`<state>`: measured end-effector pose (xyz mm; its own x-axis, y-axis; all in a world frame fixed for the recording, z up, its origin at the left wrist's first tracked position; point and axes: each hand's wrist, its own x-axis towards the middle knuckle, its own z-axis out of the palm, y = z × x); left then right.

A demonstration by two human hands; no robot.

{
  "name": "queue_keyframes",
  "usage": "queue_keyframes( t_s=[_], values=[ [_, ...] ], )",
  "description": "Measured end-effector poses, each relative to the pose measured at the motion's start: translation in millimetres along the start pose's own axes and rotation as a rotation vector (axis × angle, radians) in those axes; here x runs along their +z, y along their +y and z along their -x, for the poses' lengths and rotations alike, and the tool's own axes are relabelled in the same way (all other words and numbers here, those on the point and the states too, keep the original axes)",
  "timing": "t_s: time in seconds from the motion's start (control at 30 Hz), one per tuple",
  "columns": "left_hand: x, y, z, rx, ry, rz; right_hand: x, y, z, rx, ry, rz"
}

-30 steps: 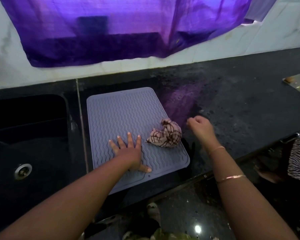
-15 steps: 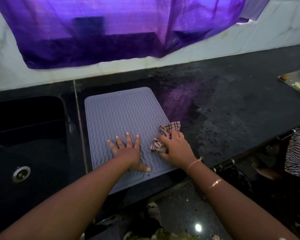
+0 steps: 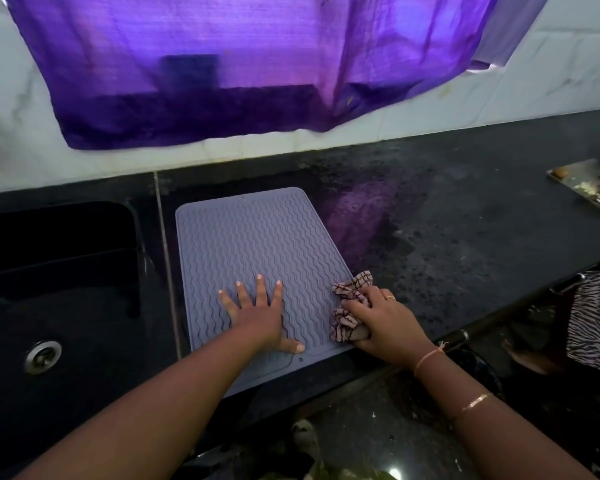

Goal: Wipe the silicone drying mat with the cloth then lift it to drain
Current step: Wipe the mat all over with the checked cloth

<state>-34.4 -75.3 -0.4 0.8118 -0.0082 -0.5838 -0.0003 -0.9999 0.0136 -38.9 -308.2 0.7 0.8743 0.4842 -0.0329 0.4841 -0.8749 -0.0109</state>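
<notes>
Across the dark stone counter (image 3: pixel 465 244), everything was placed around the silicone drying mat (image 3: pixel 257 244), which lay flat with its near end running slightly past the counter's front edge. Above the mat hung a purple cloth sheet (image 3: pixel 239 64) over the white tiled wall. Left of the mat sat the black sink (image 3: pixel 59 265) with its steel drain (image 3: pixel 43 356). Far right of the mat, a steel tray (image 3: pixel 584 188) held food scraps.

On the mat's near half, the left hand (image 3: pixel 260 320) was spread flat, palm down, fingers fanned, pinning the mat in place. At the mat's near right edge, the right hand (image 3: pixel 381 327) was closed around a bunched checked cloth (image 3: pixel 349 306), which was pressed against the ribbed surface there.

Judging by this, the wiping was only getting under way: the cloth sat at one corner, and most of the wavy ribs were uncovered. Whether they were already dry could not be told. Lifting the mat to drain was not yet done, since it lay fully down.

No brand, label or writing was readable anywhere; a small round mark near the mat's near edge carried no legible text.
</notes>
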Motion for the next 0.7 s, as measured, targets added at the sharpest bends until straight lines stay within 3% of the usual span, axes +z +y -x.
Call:
queue_keyframes(
  t_s=[0.1,0.27,0.43,0.6,0.7],
  values=[
    [-1,1,1,-0.007,0.008,-0.021,-7,5,-9,0.169,-0.004,-0.211],
    [-4,1,2,-0.004,0.005,-0.076,-44,17,-28,0.409,0.245,-1.083],
    [-36,4,1,-0.023,-0.137,-0.001,-59,31,-47,0.499,0.229,-1.508],
    [-77,17,3,0.172,0.052,0.420,-79,45,-57,0.499,0.089,-1.903],
    [-100,38,6,0.258,0.030,0.768,-92,55,-63,0.534,0.016,-2.059]
  ],
)
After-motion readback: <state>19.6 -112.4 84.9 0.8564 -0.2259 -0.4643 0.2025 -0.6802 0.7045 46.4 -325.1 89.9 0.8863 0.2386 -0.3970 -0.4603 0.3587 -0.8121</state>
